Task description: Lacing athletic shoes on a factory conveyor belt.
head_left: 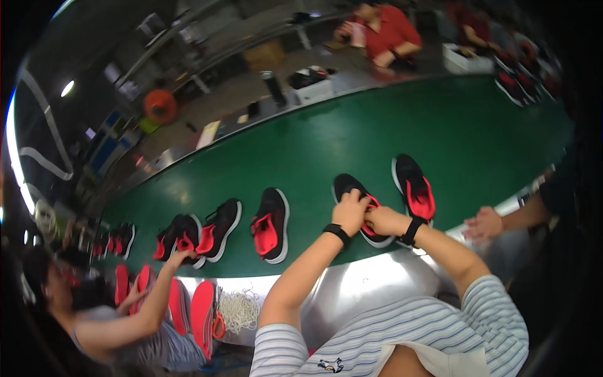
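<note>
A black shoe with a red lining (352, 188) lies on its side on the green conveyor belt (377, 125), close to the belt's near edge. My left hand (350, 212) grips the middle of this shoe from the left. My right hand (384, 220) holds its opening from the right, fingers closed on the red part. Both wrists wear black bands. Another black and red shoe (414, 185) lies just to the right, untouched. A third shoe (271, 225) lies to the left.
More black and red shoes (201, 234) lie further left on the belt, where a seated person's hand (181, 256) touches one. Red insoles (202, 314) and a bundle of white laces (239, 311) rest below. Another person's hand (483, 225) sits at right. A person in red sits across the belt.
</note>
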The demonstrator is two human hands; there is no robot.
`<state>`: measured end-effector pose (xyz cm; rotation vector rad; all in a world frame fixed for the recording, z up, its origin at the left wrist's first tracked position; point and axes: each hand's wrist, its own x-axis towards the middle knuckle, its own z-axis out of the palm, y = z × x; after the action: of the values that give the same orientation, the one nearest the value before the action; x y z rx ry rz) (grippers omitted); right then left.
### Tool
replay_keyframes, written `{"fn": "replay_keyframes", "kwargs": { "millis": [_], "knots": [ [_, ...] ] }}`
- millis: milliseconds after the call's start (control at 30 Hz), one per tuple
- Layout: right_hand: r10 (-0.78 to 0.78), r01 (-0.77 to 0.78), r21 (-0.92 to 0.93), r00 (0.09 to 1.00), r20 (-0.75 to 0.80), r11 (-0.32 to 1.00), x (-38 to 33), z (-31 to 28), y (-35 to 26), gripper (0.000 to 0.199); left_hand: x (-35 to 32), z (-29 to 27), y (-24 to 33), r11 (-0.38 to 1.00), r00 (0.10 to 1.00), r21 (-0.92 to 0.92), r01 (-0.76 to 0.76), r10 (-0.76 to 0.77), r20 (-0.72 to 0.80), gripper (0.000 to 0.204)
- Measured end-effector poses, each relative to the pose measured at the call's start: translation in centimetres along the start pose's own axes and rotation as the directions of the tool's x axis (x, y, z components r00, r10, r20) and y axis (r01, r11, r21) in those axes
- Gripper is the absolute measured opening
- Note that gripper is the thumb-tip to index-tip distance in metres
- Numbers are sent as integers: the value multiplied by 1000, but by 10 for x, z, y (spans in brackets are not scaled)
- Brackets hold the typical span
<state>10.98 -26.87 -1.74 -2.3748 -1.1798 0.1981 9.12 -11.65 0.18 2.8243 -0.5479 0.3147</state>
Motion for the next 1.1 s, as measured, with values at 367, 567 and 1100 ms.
{"fn": "replay_keyframes", "kwargs": {
  "millis": [367, 567, 1100],
  "knots": [
    [289, -618, 375, 712, 640, 691, -293, -111, -56, 25, -59, -24, 26, 926, 987, -372, -66, 115, 110, 53],
    [453, -776, 413, 619, 642, 477, -369, -87, -114, 32, -81, -41, 30, 917, 985, -398, -28, 93, 143, 49],
    [260, -790, 286, 482, 837, 543, -364, -69, -148, 34, -108, -68, 0, 878, 982, -458, 140, -63, 179, 45]
  ]
}}
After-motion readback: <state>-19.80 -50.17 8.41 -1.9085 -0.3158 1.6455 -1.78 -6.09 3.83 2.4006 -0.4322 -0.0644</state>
